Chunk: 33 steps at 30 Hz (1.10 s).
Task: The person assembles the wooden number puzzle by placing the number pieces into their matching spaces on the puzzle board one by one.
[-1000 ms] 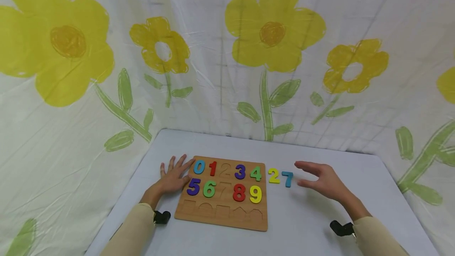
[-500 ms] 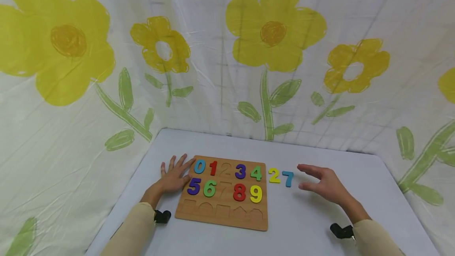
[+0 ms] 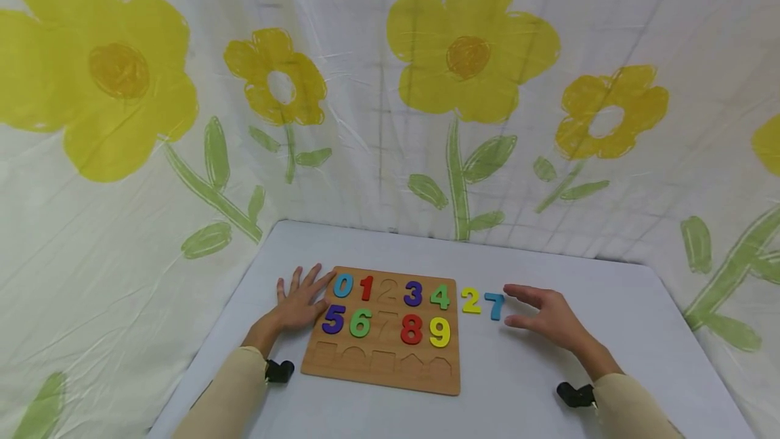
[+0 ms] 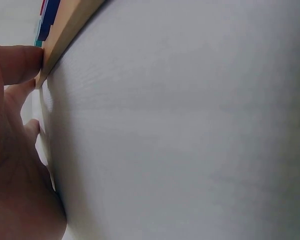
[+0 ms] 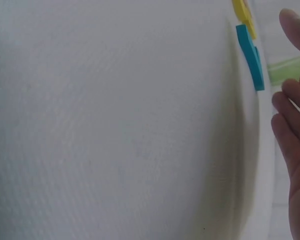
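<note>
My left hand rests at the left edge of a wooden number puzzle board, fingers spread, with the thumb touching the board's side in the left wrist view. Just right of the board a yellow number 2 and a blue number 7 lie side by side on the table. My right hand hovers beside the 7, thumb and fingers apart around a gap, holding nothing. In the right wrist view the blue 7 sits a little away from the fingertips.
Coloured digits such as the red 8 and the purple 5 sit in the board. Its 2 and 7 recesses and the bottom row of shapes show bare wood. A flowered curtain hangs behind the white table.
My right hand drew back slightly to the right, then came left again, closer to the blue 7. My left hand and the board have stayed in place.
</note>
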Each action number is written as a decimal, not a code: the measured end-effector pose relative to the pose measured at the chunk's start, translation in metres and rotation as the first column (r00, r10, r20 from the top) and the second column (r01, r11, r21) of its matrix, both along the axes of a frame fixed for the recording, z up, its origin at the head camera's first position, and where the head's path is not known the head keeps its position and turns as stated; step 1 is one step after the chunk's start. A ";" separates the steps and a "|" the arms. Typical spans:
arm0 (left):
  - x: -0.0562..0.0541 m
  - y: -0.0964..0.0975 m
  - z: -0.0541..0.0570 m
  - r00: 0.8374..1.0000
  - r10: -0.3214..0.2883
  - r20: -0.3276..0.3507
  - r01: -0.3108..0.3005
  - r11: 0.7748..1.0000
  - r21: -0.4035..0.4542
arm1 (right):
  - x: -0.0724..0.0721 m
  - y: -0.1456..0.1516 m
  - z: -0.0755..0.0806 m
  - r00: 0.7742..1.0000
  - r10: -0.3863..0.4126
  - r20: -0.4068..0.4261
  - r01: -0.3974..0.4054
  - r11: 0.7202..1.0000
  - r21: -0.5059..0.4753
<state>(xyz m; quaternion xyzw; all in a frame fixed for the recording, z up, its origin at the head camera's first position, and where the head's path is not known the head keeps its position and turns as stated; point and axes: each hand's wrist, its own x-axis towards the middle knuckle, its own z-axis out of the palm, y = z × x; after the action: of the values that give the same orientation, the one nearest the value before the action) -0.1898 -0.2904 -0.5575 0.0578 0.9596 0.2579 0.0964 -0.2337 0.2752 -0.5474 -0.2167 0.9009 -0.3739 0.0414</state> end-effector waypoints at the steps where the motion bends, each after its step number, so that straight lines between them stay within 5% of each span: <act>1: 0.000 0.000 0.000 1.000 0.002 0.000 -0.002 1.000 -0.001 | -0.001 -0.001 -0.002 1.000 0.000 -0.001 0.000 1.000 0.000; 19: -0.001 0.001 -0.001 1.000 0.010 0.005 -0.010 1.000 -0.012 | -0.009 -0.020 -0.015 0.998 -0.005 -0.056 0.009 0.997 0.074; 33: 0.000 0.001 0.002 1.000 0.007 0.000 -0.007 1.000 0.011 | -0.002 -0.022 -0.014 0.998 -0.026 -0.065 0.032 0.995 0.097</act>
<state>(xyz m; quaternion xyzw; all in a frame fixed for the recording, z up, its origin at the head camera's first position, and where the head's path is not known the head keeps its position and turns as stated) -0.1894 -0.2890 -0.5557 0.0552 0.9583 0.2636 0.0952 -0.2357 0.2529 -0.5617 -0.2130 0.9221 -0.3226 0.0177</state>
